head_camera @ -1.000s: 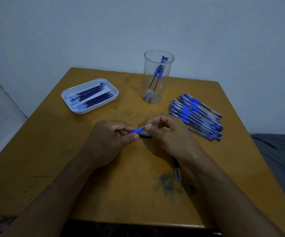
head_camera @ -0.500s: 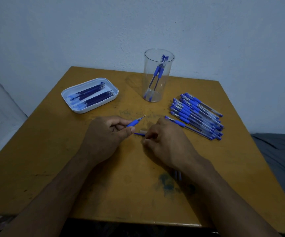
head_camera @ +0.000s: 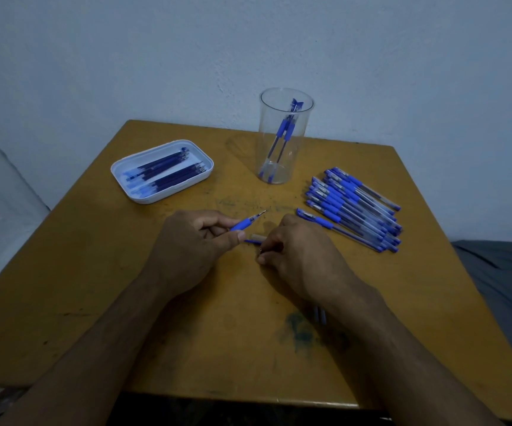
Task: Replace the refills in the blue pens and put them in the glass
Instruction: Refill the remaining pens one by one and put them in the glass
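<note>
Two finished pens stand in the glass at upper centre – a pile of blue pens (roughly a dozen) waits at right, refills in the tray upper left. The left hand grips an uncapped pen mid-frame; the right hand pinches something small on the bench – mostly undone

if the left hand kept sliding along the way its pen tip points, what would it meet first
Probably bare table at first. The pen in the left hand points up and right, roughly toward the glass, so the glass base looks likeliest, though depth is unclear.
</note>
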